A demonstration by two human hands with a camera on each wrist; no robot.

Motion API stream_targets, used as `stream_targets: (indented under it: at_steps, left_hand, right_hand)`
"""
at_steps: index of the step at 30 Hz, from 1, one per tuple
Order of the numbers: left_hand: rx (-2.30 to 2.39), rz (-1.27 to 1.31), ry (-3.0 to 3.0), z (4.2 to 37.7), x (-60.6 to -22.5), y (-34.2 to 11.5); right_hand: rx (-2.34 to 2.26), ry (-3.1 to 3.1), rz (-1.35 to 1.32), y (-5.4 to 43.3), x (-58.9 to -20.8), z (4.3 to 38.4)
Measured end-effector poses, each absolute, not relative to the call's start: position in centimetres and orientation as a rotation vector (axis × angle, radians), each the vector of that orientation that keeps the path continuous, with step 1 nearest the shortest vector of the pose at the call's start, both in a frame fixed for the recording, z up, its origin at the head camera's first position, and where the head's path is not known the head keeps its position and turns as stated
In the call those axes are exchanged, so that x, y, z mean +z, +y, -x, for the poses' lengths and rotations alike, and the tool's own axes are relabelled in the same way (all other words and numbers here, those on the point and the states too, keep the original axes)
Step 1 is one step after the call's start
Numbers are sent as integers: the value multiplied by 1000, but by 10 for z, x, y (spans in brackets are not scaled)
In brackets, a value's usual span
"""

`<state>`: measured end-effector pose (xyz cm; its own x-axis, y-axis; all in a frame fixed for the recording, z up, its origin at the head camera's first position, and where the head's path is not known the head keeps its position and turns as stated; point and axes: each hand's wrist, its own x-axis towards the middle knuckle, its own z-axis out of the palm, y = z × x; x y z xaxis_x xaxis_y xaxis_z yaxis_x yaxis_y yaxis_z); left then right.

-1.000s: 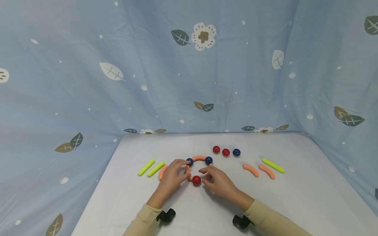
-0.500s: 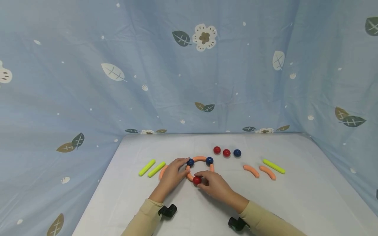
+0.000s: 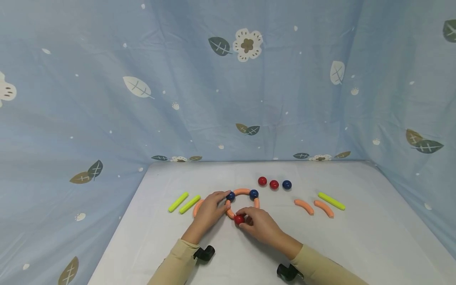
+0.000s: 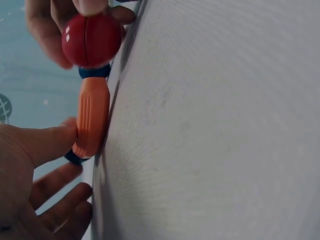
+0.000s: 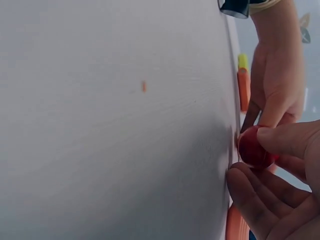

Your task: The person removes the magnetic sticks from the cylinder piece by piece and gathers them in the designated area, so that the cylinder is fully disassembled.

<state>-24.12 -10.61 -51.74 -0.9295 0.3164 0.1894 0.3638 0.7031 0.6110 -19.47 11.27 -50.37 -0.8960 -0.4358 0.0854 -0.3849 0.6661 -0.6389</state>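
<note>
A ring of curved orange sticks and balls lies on the white table. Its far curved orange stick (image 3: 242, 191) joins two blue balls, a left blue ball (image 3: 231, 196) and a right blue ball (image 3: 253, 194). My left hand (image 3: 209, 209) holds the ring's left side, thumb against the left curved orange stick (image 4: 92, 117) and index finger at the left blue ball. My right hand (image 3: 263, 225) pinches a glossy red ball (image 3: 238, 220) between thumb and fingers at the ring's near end. The right curved orange stick (image 3: 257, 202) is partly hidden by that hand.
Behind the ring lie two red balls (image 3: 274, 185) and a blue ball (image 3: 286, 185). To the right are two curved orange sticks (image 3: 323, 208) and a yellow-green straight stick (image 3: 331, 201). Two more yellow-green sticks (image 3: 190, 204) and a curved orange stick (image 3: 197, 207) lie left.
My right hand has moved from the ring's right side to the near red ball and taken hold of it. My left hand stays at the ring's left side.
</note>
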Motion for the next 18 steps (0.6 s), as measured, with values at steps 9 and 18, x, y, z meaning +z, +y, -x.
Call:
stream_targets:
  at_steps: [9, 18]
  left_hand:
    - [-1061, 562, -2828, 240, -518, -105]
    - [-1060, 545, -2844, 240, -517, -104]
  right_hand:
    - [-1091, 2806, 605, 143, -505, 183]
    - [-1008, 2978, 305, 191, -505, 195]
